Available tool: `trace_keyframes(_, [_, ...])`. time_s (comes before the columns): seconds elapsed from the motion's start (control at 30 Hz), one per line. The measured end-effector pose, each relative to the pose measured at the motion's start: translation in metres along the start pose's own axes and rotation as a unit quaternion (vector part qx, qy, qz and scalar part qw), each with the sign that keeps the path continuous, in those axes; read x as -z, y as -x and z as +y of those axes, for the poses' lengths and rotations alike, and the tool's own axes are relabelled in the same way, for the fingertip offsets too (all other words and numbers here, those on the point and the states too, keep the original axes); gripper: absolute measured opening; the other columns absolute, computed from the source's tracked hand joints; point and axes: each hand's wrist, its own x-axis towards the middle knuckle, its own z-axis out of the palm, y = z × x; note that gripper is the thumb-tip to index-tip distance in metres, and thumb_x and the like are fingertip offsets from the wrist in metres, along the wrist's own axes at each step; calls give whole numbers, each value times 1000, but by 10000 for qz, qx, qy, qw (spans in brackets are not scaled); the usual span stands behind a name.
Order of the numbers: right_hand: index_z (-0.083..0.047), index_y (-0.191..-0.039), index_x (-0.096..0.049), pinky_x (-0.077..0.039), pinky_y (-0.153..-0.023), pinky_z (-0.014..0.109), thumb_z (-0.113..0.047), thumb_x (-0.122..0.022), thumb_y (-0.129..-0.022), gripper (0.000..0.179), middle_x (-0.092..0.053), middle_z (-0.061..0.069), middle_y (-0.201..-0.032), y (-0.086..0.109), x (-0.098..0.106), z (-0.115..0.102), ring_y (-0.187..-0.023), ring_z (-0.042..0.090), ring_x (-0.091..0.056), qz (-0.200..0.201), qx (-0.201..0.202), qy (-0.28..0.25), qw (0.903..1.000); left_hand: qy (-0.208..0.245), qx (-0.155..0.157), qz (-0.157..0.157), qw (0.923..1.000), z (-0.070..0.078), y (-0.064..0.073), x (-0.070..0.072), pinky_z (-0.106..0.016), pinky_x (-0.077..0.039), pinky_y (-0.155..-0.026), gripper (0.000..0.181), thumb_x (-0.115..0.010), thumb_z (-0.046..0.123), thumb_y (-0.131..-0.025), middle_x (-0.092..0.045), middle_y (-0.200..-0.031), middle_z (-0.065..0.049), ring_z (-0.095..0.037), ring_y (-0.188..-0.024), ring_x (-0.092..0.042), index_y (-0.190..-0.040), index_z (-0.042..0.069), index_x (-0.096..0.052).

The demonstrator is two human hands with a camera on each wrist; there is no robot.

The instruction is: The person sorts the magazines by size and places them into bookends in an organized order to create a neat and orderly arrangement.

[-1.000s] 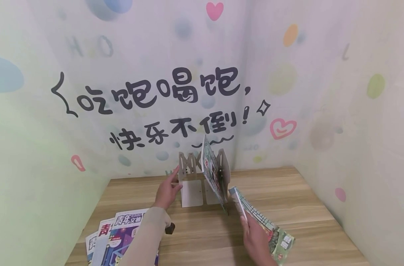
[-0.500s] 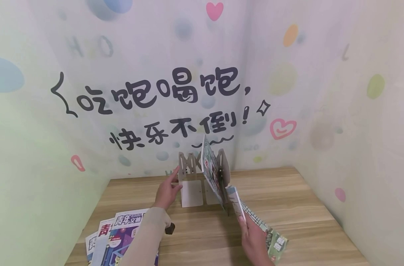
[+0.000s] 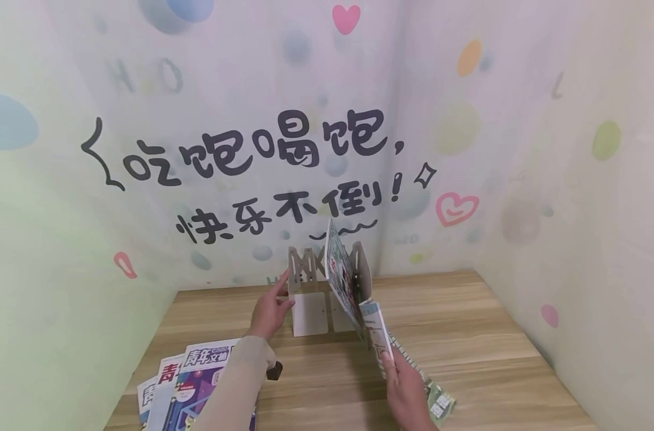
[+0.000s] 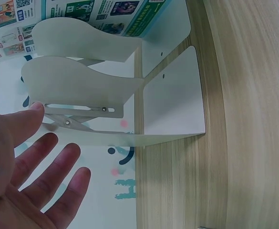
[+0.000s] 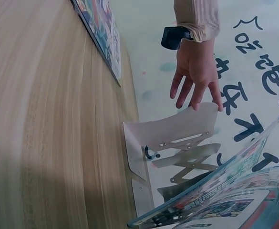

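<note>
A grey expandable bookend (image 3: 309,314) stands on the table near the back wall. One magazine (image 3: 340,272) stands tilted in its right part. My left hand (image 3: 270,314) is at the bookend's left end panel, thumb and fingertips touching its edge. In the left wrist view the fingers of that hand (image 4: 39,167) are spread and fairly straight. My right hand (image 3: 410,392) grips a second magazine (image 3: 377,338) by its near part, spine up, its far end beside the bookend's right panel. In the right wrist view the bookend (image 5: 175,124) is partly hidden behind the magazines.
Several magazines (image 3: 205,371) lie fanned on the table at the front left, partly under the left forearm. The wood-grain table (image 3: 477,335) meets a printed wall cloth (image 3: 429,251) at the back and both sides. A dark wristband (image 3: 274,370) is on the left wrist.
My right hand has moved a little left with its magazine, turning it more upright, closer to the bookend. My left hand keeps its place at the left end panel.
</note>
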Motion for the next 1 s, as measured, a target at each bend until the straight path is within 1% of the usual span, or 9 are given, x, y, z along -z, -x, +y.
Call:
trace_keyframes(0.07, [-7, -130, -61, -53, -75, 52, -25, -46, -104, 35, -68, 20, -109, 1, 0, -1, -94, 35, -65, 16, 46, 11, 10000, -6, -10, -1, 10000, -1, 0, 0, -41, -55, -78, 76, -68, 6, -90, -64, -119, -15, -26, -91, -67, -152, 33, -33])
trace_keyframes(0.2, [-7, -129, -62, -53, -73, 52, -26, -45, -105, 35, -68, 21, -110, 2, 1, -6, -94, 36, -65, -11, 83, -45, 10000, -4, -8, 7, 10000, -1, 0, 0, -41, -55, -77, 76, -68, 6, -90, -64, -119, -16, -26, -90, -67, -152, 32, -33])
trace_keyframes(0.37, [-8, -129, -61, -53, -70, 49, -28, -44, -104, 36, -67, 22, -111, 5, 1, -15, -92, 34, -65, -119, -91, -117, 9998, -1, -7, 19, 10000, -1, -1, 0, -41, -55, -78, 76, -68, 6, -90, -64, -120, -16, -26, -90, -66, -152, 33, -33])
trace_keyframes(0.47, [-9, -131, -60, -53, -73, 50, -28, -45, -104, 36, -68, 21, -111, 8, -1, -18, -94, 35, -65, -136, -102, -101, 9998, -24, 28, 30, 10000, -1, -1, 1, -41, -55, -78, 76, -68, 7, -90, -64, -120, -14, -25, -91, -66, -152, 35, -33])
trace_keyframes(0.53, [-8, -131, -61, -52, -75, 52, -26, -46, -104, 35, -68, 20, -110, 10, -2, -20, -95, 35, -65, -118, 7, -106, 9999, -19, 35, 30, 10000, -1, -1, 1, -40, -55, -77, 76, -68, 7, -90, -64, -120, -14, -25, -91, -66, -152, 35, -33])
trace_keyframes(0.63, [-8, -130, -61, -52, -79, 54, -22, -46, -104, 33, -68, 20, -112, 9, -3, -23, -98, 37, -65, -49, 219, -246, 9994, -10, 29, 35, 10000, -2, -1, 1, -41, -55, -77, 76, -68, 7, -90, -64, -120, -16, -26, -91, -66, -152, 35, -33])
trace_keyframes(0.73, [-8, -130, -61, -53, -79, 55, -21, -45, -104, 33, -67, 20, -114, 7, -4, -26, -101, 39, -64, 0, 389, -382, 9985, 5, 6, 45, 10000, -3, -2, 1, -41, -55, -76, 76, -69, 7, -90, -64, -119, -17, -26, -91, -66, -152, 34, -34])
trace_keyframes(0.87, [-7, -128, -62, -54, -78, 52, -21, -44, -105, 32, -66, 20, -117, 2, -5, -29, -102, 37, -64, 7, 454, -629, 9970, 5, 8, 48, 10000, -4, -2, 0, -41, -55, -76, 76, -69, 7, -90, -64, -119, -17, -26, -90, -66, -152, 34, -34])
trace_keyframes(1.0, [-6, -124, -63, -54, -75, 47, -21, -44, -105, 31, -67, 18, -116, -6, -8, -32, -100, 32, -65, 83, 475, -826, 9954, -30, 76, 53, 10000, -2, -2, 0, -40, -55, -75, 75, -68, 7, -90, -65, -117, -14, -25, -90, -66, -151, 34, -34])
